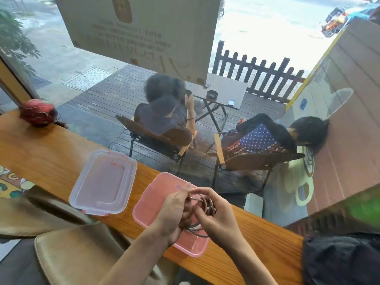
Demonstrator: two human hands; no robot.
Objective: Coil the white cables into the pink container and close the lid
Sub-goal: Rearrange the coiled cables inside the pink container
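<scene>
Holding a loose coil of cable (202,212) between them, the left hand (174,210) and right hand (218,217) hover right over the open pink container (152,204) on the worktop (51,161). Both sets of fingers are curled closed on the loops. The coil hangs straight above the tub, so it only needs lowering. The clear lid (103,182) lies just left, nearer the left hand.

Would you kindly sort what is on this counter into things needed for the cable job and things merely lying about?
Job: coiled cables, pink container, clear lid, left hand, right hand.
Lying about: red helmet, black bag.
</scene>
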